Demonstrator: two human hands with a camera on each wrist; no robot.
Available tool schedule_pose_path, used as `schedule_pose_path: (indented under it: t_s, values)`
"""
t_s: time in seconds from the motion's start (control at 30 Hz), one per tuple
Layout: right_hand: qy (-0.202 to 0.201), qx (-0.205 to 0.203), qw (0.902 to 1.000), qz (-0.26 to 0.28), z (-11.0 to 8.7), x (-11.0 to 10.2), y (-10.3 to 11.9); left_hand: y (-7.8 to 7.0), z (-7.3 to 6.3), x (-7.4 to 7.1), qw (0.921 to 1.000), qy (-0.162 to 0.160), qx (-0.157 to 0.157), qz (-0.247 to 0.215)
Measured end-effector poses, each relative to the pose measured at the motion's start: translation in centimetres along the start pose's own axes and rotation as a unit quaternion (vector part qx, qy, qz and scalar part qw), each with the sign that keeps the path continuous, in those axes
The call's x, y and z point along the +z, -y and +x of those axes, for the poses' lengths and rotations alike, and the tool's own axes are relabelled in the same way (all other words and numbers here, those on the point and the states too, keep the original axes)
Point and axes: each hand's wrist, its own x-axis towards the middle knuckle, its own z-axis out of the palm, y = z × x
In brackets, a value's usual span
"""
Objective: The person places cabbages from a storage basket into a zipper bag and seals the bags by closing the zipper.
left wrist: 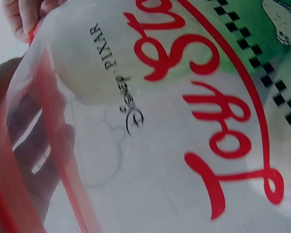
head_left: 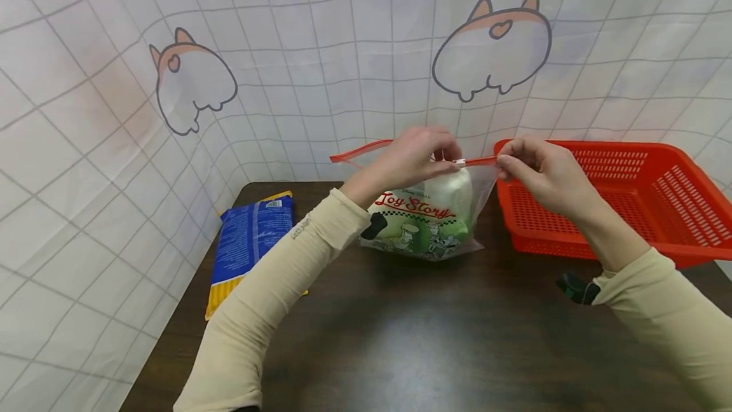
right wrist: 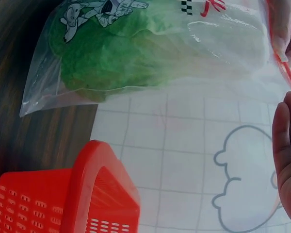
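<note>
A clear zip bag (head_left: 420, 224) printed "Toy Story" stands upright on the dark table, with a green and whitish thing inside. Red zip strips run along its top, and their left part gapes apart. My left hand (head_left: 420, 154) pinches the white slider (head_left: 459, 163) on the zip between thumb and fingers. At the bag's right top corner, my right hand (head_left: 543, 173) grips the end of the red strip (head_left: 483, 161), which is drawn straight between both hands. In the left wrist view, fingers (left wrist: 31, 155) show behind the clear film.
To the right stands a red plastic basket (head_left: 506, 221) with slotted walls, partly under my right forearm. A blue and yellow packet (head_left: 251, 234) lies at the table's left edge, partly behind my left sleeve. A white gridded cloth (head_left: 320, 49) hangs behind the table.
</note>
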Motion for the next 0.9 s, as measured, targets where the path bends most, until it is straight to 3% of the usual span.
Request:
schedule_pose_path:
  t_s: [0.23,0.47,0.77,0.9]
  values:
    - [0.007,0.013,0.9998,0.012,0.1,-0.1,-0.1,0.5,-0.5,-0.6,0.9994,0.026,-0.006,-0.023]
    - [0.008,0.017,0.9996,0.020,0.0,-0.3,-0.3,0.8,-1.4,-1.5,0.9979,0.058,-0.028,-0.006]
    - [0.013,0.033,0.9992,0.020,-0.2,-0.5,-0.6,1.3,-1.8,-1.6,0.9983,0.053,-0.021,0.002]
    - [0.014,0.037,0.9990,0.023,-0.3,-0.5,-0.7,1.5,-2.5,-2.3,0.9969,0.075,-0.022,0.006]
